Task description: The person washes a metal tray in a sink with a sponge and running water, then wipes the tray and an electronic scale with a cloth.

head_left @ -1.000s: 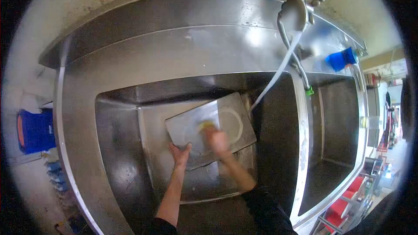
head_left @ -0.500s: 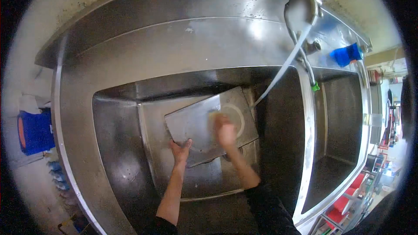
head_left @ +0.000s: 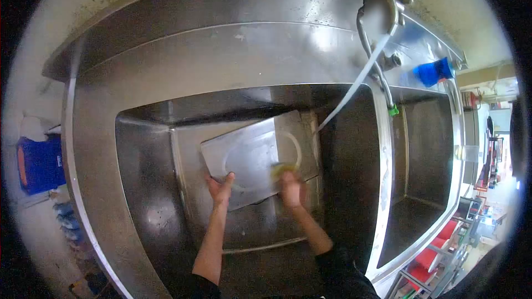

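A flat, square metal panel with a pale ring mark lies tilted in the large sink basin. My left hand grips its near left edge, thumb on top and fingers curled round the side. Over the panel's near right part, my right hand is closed on a yellowish sponge. Motion blurs this hand, and its palm and fingers largely cover the sponge.
A white hose runs from the metal tap into the basin. At the right is a second basin. A blue container rests on the back ledge; a blue bin stands beyond the left edge.
My right hand has moved the sponge down the panel toward me. My left hand still holds the panel's edge. The whole view has shifted slightly.
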Motion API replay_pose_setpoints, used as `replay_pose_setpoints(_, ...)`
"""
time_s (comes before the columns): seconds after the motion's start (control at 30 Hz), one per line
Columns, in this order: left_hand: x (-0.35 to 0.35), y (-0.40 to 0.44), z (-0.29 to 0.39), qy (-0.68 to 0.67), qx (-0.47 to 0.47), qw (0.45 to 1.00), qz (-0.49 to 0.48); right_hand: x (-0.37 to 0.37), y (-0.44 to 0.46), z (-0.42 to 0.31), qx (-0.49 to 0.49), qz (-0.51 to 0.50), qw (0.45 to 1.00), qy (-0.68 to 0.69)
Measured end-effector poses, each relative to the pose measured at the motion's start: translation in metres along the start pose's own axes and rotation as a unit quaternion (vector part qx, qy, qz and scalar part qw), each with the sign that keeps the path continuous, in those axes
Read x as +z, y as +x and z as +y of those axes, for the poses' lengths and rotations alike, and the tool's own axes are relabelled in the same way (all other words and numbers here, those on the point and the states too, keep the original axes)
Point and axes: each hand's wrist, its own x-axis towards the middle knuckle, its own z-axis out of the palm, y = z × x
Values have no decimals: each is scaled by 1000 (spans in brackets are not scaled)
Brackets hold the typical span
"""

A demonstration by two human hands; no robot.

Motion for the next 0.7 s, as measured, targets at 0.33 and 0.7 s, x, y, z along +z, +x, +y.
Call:
replay_pose_setpoints(0.33,-11,-28,26,43,-38,998,23,50,-59,-47,-80,-23,993,-79)
replay_pose_setpoints(0.7,-10,-41,-11,-17,-2,1000,16,7,9,-8,62,160,980,-102)
